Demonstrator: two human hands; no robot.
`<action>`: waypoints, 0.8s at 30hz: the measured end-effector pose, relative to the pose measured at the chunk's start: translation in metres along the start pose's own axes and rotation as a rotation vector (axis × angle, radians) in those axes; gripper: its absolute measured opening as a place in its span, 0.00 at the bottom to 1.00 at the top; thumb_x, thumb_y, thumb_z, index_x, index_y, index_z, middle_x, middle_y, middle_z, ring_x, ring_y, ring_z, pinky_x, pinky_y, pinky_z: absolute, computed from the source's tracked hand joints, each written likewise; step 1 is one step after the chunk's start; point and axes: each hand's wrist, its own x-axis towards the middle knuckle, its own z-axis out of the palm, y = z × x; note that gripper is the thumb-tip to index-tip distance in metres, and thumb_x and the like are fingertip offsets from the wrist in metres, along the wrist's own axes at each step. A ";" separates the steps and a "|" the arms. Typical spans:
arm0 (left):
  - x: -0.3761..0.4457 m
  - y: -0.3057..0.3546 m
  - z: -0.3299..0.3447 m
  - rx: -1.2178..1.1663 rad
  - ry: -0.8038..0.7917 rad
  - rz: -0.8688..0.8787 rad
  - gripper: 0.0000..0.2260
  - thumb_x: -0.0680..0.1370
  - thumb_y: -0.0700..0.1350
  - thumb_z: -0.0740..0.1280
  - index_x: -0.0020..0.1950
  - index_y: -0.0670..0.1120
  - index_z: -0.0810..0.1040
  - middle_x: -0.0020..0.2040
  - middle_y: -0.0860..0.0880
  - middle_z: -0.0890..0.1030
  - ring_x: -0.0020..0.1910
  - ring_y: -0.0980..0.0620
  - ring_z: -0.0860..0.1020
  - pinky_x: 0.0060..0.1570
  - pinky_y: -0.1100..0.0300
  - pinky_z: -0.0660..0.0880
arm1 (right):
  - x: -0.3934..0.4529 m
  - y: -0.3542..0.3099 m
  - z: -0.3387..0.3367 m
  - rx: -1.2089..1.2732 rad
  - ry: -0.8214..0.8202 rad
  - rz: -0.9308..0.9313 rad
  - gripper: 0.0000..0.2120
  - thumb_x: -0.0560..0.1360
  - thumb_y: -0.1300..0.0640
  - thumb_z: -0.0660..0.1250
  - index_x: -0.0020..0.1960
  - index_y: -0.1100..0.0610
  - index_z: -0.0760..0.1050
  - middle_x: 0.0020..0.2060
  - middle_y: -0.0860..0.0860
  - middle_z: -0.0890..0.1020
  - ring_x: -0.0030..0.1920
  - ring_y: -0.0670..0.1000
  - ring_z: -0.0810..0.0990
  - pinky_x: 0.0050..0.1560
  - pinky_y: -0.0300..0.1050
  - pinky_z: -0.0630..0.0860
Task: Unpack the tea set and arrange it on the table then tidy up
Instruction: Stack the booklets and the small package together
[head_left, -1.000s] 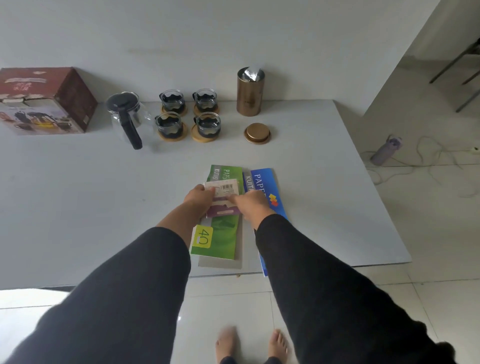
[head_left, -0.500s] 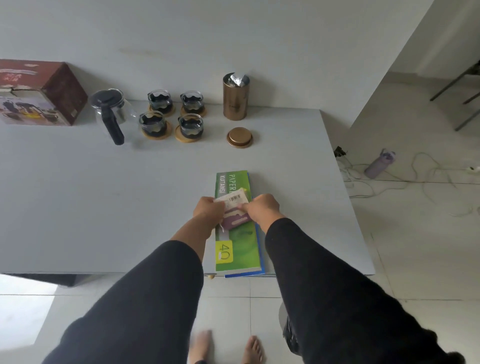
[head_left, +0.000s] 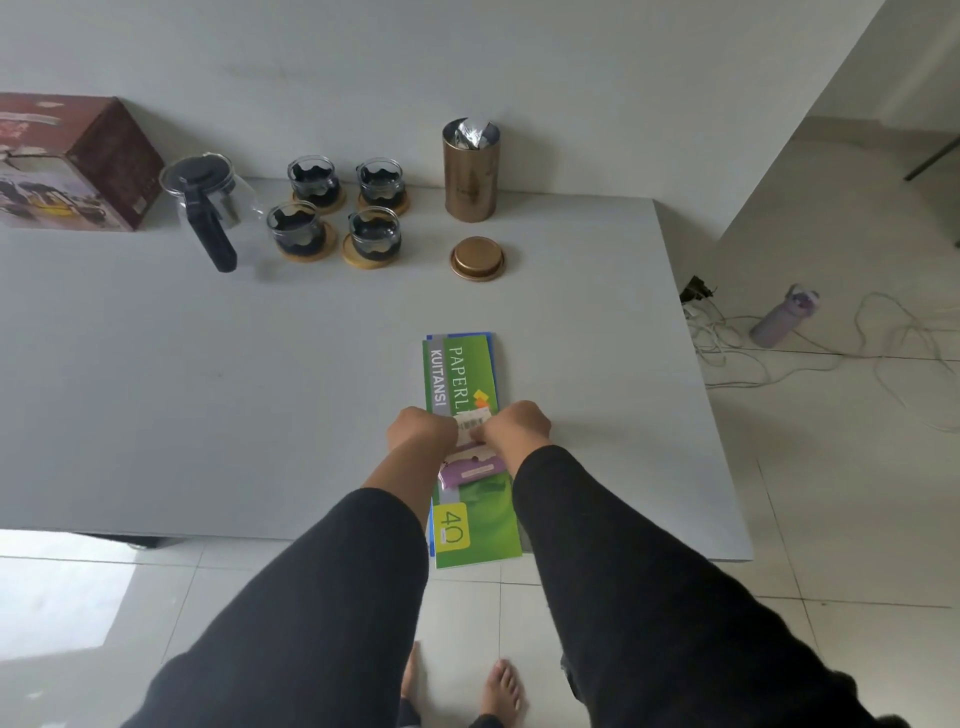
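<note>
From the head view we see our left hand (head_left: 422, 434) and right hand (head_left: 515, 427) side by side, fingers curled, both pinching a small white-and-purple paper packet (head_left: 470, 453) above a green receipt book (head_left: 467, 441) stacked on a blue one. Far beyond the hands and to their left, on the grey table (head_left: 208, 389), stand a glass teapot with black handle (head_left: 208, 202) and four glass cups on wooden coasters (head_left: 337, 210). Straight beyond the hands stand a bronze cylindrical tin (head_left: 470, 174) and its round lid (head_left: 477, 258).

Green receipt book (head_left: 470, 457) now squared on top of the blue book (head_left: 492, 358), only a thin blue edge left showing, where a second ago lay side by side. Left hand (head_left: 422, 430) and right hand (head_left: 517, 427) drawn closer together, gripping the small purple packet (head_left: 467, 470), now more upright.
</note>
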 end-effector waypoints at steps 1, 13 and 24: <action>0.002 0.000 -0.001 -0.006 -0.014 -0.001 0.08 0.77 0.46 0.64 0.50 0.41 0.76 0.41 0.46 0.77 0.40 0.47 0.75 0.32 0.60 0.71 | 0.001 -0.002 -0.002 -0.011 -0.015 0.009 0.16 0.72 0.57 0.72 0.56 0.62 0.78 0.57 0.55 0.81 0.59 0.54 0.79 0.56 0.42 0.75; 0.032 0.037 -0.015 -0.162 -0.313 -0.032 0.09 0.79 0.46 0.65 0.49 0.40 0.73 0.50 0.42 0.80 0.45 0.45 0.79 0.52 0.54 0.77 | 0.026 -0.024 -0.025 0.300 -0.233 0.065 0.08 0.73 0.61 0.69 0.37 0.53 0.72 0.50 0.56 0.80 0.50 0.54 0.79 0.59 0.53 0.77; 0.058 0.108 0.008 0.026 -0.474 0.039 0.18 0.79 0.47 0.63 0.64 0.37 0.72 0.61 0.39 0.78 0.59 0.37 0.78 0.60 0.43 0.74 | 0.062 -0.038 -0.069 0.365 -0.048 0.179 0.13 0.69 0.57 0.75 0.47 0.63 0.75 0.45 0.56 0.80 0.49 0.55 0.81 0.57 0.50 0.78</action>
